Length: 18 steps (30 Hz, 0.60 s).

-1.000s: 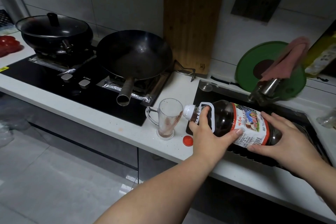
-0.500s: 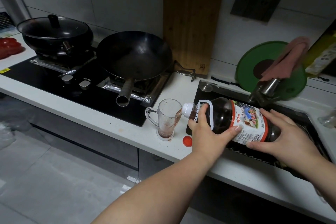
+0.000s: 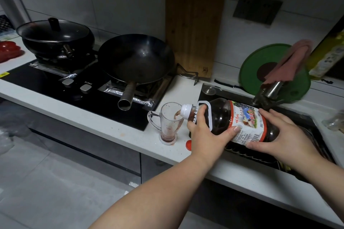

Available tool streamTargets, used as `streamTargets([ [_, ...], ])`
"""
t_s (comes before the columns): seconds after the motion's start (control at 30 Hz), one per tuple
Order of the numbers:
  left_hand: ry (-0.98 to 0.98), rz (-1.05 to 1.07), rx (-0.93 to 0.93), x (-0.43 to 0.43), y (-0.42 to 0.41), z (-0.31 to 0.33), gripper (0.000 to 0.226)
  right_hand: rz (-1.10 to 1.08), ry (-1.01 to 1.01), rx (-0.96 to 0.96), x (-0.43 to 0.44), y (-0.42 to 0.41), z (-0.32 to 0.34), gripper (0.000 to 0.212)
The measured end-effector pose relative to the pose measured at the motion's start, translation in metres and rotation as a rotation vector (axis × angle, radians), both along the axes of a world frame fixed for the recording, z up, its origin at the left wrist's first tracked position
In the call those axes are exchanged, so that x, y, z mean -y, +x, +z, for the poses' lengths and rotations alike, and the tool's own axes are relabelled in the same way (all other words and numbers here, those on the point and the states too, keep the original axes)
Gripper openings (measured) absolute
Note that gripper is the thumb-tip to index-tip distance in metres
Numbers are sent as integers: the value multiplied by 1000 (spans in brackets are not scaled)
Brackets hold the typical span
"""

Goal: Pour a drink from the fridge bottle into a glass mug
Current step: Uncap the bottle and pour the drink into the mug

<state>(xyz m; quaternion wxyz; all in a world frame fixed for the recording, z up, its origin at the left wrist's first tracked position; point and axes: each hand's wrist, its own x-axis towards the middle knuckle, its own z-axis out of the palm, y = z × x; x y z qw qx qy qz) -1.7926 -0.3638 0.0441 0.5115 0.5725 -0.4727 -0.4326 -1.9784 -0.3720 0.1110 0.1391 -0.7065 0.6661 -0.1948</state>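
A big plastic bottle of dark red drink with a white neck, a white handle and a red-edged label lies tilted almost flat above the counter edge. My left hand grips it at the handle, thumb across the label. My right hand holds its base end from the right. The bottle's mouth sits over the rim of a tall glass mug standing on the white counter. A thin stream of drink runs into the mug, which holds a little red liquid at the bottom. The red cap lies on the counter beside the mug.
A black hob carries a lidded pot and a wok whose handle points at the mug. A wooden board leans on the wall. The sink, its tap and a green lid lie right.
The bottle has tipped further and its mouth has moved left over the mug's rim. Drink now flows into the mug. Both hands keep their hold.
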Motion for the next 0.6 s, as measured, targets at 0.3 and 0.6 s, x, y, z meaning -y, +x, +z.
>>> streamTargets([
  [0.3,-20,12,-20,-2,2,1,103,-1,-15,-11,-2,2,1,110],
  [0.6,-20,22,-35,-5,2,1,102,2,-16,-42,-4,4,6,110],
])
